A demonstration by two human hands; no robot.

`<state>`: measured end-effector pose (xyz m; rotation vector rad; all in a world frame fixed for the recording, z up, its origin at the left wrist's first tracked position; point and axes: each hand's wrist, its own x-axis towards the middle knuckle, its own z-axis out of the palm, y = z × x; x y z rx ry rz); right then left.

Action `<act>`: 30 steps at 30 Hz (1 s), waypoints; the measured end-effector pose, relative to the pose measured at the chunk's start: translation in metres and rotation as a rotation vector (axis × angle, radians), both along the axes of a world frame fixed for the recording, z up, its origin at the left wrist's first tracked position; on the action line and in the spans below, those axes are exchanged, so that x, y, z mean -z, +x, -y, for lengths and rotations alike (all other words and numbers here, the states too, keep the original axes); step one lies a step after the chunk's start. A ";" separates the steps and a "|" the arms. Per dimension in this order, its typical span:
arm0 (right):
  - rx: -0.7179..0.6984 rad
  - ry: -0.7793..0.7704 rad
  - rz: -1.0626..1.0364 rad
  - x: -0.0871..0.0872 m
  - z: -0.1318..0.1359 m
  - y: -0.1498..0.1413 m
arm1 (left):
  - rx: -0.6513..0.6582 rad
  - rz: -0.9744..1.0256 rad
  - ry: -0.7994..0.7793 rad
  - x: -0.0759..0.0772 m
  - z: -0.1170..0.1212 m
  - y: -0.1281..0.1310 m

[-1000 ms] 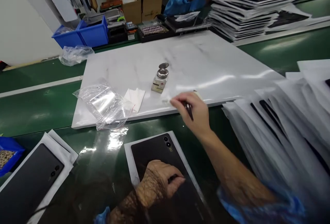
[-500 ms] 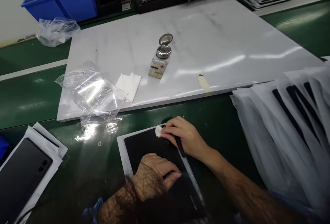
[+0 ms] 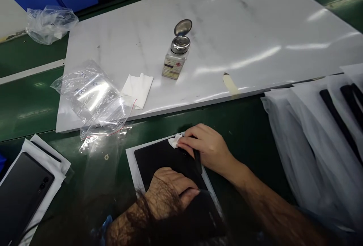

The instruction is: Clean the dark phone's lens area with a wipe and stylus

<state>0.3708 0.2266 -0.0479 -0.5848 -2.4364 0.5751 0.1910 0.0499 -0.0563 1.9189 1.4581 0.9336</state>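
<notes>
- While the left hand [image 3: 170,191] lies flat on the dark tablet back [image 3: 159,159] and pins it to the green desk [image 3: 34,102], the right hand [image 3: 208,147] has come back from the white slab beyond it and now sits at the tablet's far corner.
- The right hand's fingers are closed in a pinch on a small white wipe [image 3: 174,140], pressed to the tablet right by the camera dots; a dark slim tool is tucked along the same hand.
- Compared with a second ago, the wipe has moved from near the solvent bottle [image 3: 176,55] down onto the tablet, which suggests wiping of that corner is under way.
- The bottle stands beyond the right hand on the white slab [image 3: 255,23], its lid flipped open.
- To the left of the hands lie a folded white cloth [image 3: 138,89] and clear plastic bags [image 3: 90,98]; another tablet in white wrap [image 3: 25,189] lies further left.
- Right of the right hand, a fanned stack of wrapped tablets [image 3: 317,136] rests on the desk.
</notes>
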 end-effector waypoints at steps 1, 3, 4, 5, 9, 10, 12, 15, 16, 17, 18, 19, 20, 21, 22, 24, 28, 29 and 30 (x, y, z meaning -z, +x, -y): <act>-0.036 0.001 -0.005 0.001 0.002 -0.001 | -0.003 -0.001 0.003 -0.001 0.000 0.000; -0.118 -0.028 -0.013 0.004 0.002 0.002 | -0.005 -0.002 0.004 -0.002 0.000 0.000; -0.120 -0.048 -0.011 0.004 0.001 0.005 | -0.003 -0.001 0.001 -0.003 0.000 -0.001; -0.087 -0.064 -0.006 0.004 -0.002 0.009 | 0.001 0.001 -0.002 -0.004 0.000 -0.001; 0.147 -0.070 -0.017 -0.001 -0.014 0.022 | -0.003 0.006 -0.015 -0.008 0.002 -0.001; 0.183 -0.065 -0.045 -0.002 -0.016 0.023 | -0.007 0.009 -0.011 -0.009 0.002 -0.001; 0.240 -0.057 -0.116 -0.002 -0.017 0.022 | -0.016 0.016 0.002 -0.010 0.002 -0.001; 0.295 -0.061 -0.178 -0.001 -0.015 0.019 | -0.016 0.020 0.014 -0.010 0.000 -0.002; 0.292 -0.067 -0.183 -0.001 -0.013 0.017 | -0.016 0.018 0.016 -0.010 -0.001 -0.002; 0.273 -0.077 -0.179 -0.001 -0.010 0.015 | -0.017 0.015 0.016 -0.010 -0.001 -0.002; 0.239 -0.086 -0.171 -0.002 -0.008 0.013 | -0.018 0.012 0.016 -0.010 -0.001 -0.002; 0.192 -0.092 -0.158 -0.003 -0.005 0.010 | -0.018 0.008 0.013 -0.009 -0.001 -0.003; 0.144 -0.091 -0.145 -0.004 -0.002 0.008 | -0.017 0.004 0.011 -0.009 -0.001 -0.003; 0.096 -0.085 -0.133 -0.005 0.001 0.006 | -0.014 -0.001 0.007 -0.009 0.000 -0.003; 0.044 -0.080 -0.116 -0.006 0.002 0.005 | -0.012 -0.006 0.004 -0.009 0.000 -0.003; -0.056 -0.085 -0.067 -0.006 0.003 0.005 | -0.008 -0.015 -0.005 -0.008 0.001 -0.003; -0.035 -0.052 -0.017 -0.004 -0.002 0.011 | -0.003 -0.026 -0.015 -0.008 0.001 -0.002; 0.012 -0.025 -0.011 -0.004 -0.002 0.010 | -0.002 -0.027 -0.014 -0.008 0.001 -0.002; 0.046 0.002 -0.001 -0.005 -0.001 0.009 | -0.005 -0.026 -0.010 -0.008 0.000 -0.002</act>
